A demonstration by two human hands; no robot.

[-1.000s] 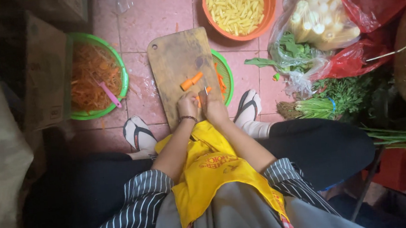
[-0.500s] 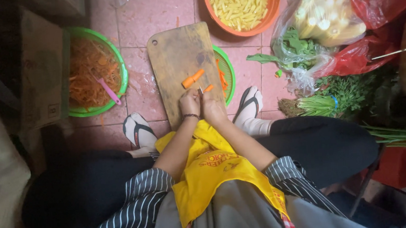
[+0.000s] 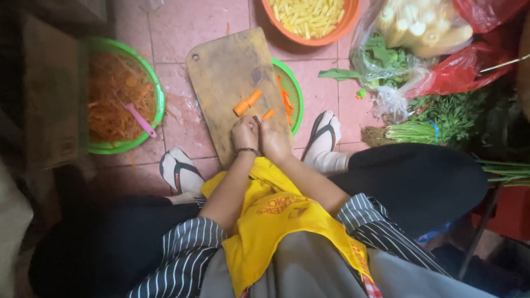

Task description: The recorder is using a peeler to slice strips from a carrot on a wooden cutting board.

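Left hand (image 3: 245,135) and right hand (image 3: 274,141) pressed side by side at the near end of the wooden cutting board (image 3: 224,76), fingers curled; grip too small to tell. Carrot piece (image 3: 247,102) lying on the board just beyond the left hand, a smaller carrot bit (image 3: 268,114) just beyond the right. Green basket of carrot shreds (image 3: 123,94) well off to the left. Orange basket of pale cut pieces (image 3: 310,3) farther ahead.
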